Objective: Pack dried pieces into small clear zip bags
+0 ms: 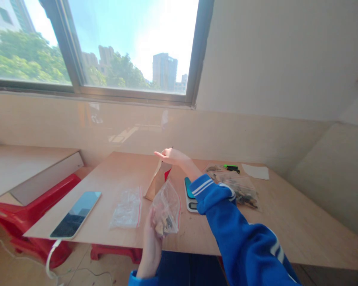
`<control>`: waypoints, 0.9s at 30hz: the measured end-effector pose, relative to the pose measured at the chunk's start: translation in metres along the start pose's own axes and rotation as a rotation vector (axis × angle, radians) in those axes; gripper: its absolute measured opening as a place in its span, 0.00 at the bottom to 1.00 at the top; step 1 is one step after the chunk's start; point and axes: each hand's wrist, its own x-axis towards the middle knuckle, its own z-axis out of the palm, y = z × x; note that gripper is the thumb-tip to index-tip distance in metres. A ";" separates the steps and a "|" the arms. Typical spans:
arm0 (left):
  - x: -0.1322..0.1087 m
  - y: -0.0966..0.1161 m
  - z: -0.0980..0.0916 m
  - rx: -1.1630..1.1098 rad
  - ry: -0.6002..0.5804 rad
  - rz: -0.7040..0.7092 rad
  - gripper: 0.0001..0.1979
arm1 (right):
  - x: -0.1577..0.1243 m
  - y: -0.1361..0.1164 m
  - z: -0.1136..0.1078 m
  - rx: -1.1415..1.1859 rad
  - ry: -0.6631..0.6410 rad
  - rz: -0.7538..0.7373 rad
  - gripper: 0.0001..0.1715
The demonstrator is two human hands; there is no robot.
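Note:
My left hand (151, 242) is wrapped round the lower left of a clear zip bag (168, 210), which holds brown dried pieces at its bottom. Behind the bag stands a brown paper bag (155, 182) with a red patch on its side. At the top of the paper bag is my right hand (170, 155), its fingers closed at the bag's upper edge, with one finger pointing left. The right forearm, in a blue sleeve, passes over a white kitchen scale (192, 205) with a teal top and hides part of it.
Flat clear bags (127, 208) lie left of centre, a phone (76, 214) with a white cable further left. On the right are filled zip bags (241, 188), a green-and-black tool (232, 168) and white paper (255, 171). Red stools (38, 210) stand below.

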 end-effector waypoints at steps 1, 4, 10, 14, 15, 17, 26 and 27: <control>-0.002 0.001 0.001 0.001 0.030 0.013 0.17 | 0.002 -0.001 0.000 0.029 -0.001 0.007 0.37; -0.007 0.007 0.002 -0.018 -0.045 0.009 0.22 | 0.002 -0.005 0.003 0.120 0.110 -0.028 0.23; -0.013 0.012 -0.005 -0.025 -0.350 0.072 0.29 | -0.037 -0.012 -0.007 0.289 0.451 -0.172 0.13; -0.013 0.013 -0.006 0.008 -0.399 0.087 0.32 | -0.085 0.001 -0.003 0.558 0.342 -0.163 0.14; -0.013 0.014 -0.005 0.012 -0.406 0.094 0.33 | -0.097 0.006 0.002 0.621 0.284 -0.159 0.13; -0.014 0.016 -0.003 0.021 -0.425 0.118 0.35 | -0.118 0.015 0.015 0.680 0.191 -0.148 0.11; -0.012 0.022 -0.004 0.224 -0.408 0.211 0.37 | -0.163 0.025 0.055 1.115 0.041 -0.114 0.16; -0.008 0.020 -0.004 0.247 -0.361 0.252 0.36 | -0.165 0.024 0.056 1.156 0.088 -0.092 0.16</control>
